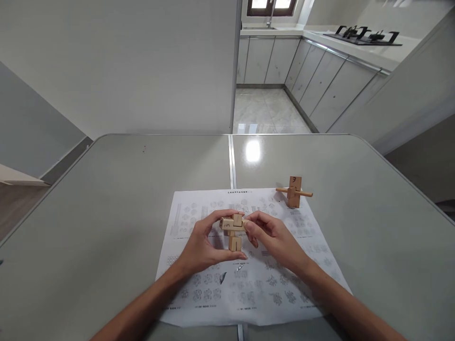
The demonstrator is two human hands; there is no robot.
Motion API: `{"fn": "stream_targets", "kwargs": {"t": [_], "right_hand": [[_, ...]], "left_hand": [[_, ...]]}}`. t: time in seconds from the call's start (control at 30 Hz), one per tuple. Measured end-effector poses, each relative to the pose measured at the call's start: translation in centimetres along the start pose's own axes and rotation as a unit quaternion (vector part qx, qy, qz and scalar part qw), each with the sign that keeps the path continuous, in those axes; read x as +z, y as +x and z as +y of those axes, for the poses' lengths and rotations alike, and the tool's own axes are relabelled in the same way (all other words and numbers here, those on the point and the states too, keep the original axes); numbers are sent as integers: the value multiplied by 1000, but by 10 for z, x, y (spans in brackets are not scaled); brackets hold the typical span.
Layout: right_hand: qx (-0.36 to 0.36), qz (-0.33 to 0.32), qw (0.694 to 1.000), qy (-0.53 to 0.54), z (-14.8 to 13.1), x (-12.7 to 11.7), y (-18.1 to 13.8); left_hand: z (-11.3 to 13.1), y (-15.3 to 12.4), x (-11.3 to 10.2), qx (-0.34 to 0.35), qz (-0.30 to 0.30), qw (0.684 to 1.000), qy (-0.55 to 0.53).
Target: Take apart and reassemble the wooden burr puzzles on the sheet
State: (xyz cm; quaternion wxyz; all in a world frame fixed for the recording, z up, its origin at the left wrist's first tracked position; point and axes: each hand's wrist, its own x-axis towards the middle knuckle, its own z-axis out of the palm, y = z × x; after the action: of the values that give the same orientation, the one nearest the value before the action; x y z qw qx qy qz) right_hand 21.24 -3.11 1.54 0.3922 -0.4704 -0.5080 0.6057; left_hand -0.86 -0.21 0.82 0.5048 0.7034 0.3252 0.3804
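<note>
Grey and glossy, the worktop (106, 213) runs across the whole view, with a seam down its middle. A white printed sheet (249, 293) covered in small diagrams lies flat on it near the front edge, straddling that seam.

Over the sheet's upper half, the left hand (204, 246) is curled around a wooden block puzzle (232, 233). Its thumb lies under the puzzle's foot and its forefinger arches over the top, so the hand is partly closed and has hold of the piece from the left side. The puzzle is pale wood: an upright block with a notch at its base, and shorter blocks set across it near the top. It sits between the two hands, just above the sheet; whether its foot touches the paper cannot be told.

The right hand (273, 241) meets it from the other side, fingertips pinched on the right end of the crosswise block.

Further right, at the sheet's far corner, a second wooden piece (294, 192) stands upright with a thin rod through it, well apart from both hands.
</note>
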Motion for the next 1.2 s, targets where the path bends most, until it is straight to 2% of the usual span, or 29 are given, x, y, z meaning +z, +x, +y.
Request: {"fn": "stream_targets", "kwargs": {"t": [0.13, 0.27, 0.33, 0.43, 0.6, 0.77, 0.83, 0.9, 1.0, 1.1, 1.2], "right_hand": [[11, 1, 1000, 17, 1, 2, 2], [-13, 46, 999, 25, 6, 6, 6], [-42, 83, 996, -5, 9, 6, 7], [-113, 125, 978, -121, 14, 4, 8], [-223, 73, 927, -294, 24, 6, 8], [-260, 21, 883, -391, 36, 10, 13], [-268, 13, 874, -405, 40, 11, 14], [-267, 20, 881, -390, 40, 11, 14], [-230, 51, 924, -301, 34, 10, 11], [-138, 64, 980, -131, 23, 4, 10], [-19, 25, 999, 39, 15, -3, 13]], "left_hand": [[-2, 0, 1, 0, 2, 1000, -4], [-3, 3, 0, -17, 36, 999, -27], [-5, 5, -3, -34, 66, 996, -44], [-10, 7, -8, -59, 114, 990, -64], [-17, 7, -11, -81, 149, 984, -61], [-14, 7, -7, -89, 145, 984, -54], [-13, 7, -6, -89, 136, 985, -48], [-13, 7, -5, -85, 134, 987, -41], [-14, 6, -5, -73, 139, 987, -37], [-14, 6, -4, -59, 140, 988, -38], [-13, 6, -4, -53, 142, 988, -33]]}}
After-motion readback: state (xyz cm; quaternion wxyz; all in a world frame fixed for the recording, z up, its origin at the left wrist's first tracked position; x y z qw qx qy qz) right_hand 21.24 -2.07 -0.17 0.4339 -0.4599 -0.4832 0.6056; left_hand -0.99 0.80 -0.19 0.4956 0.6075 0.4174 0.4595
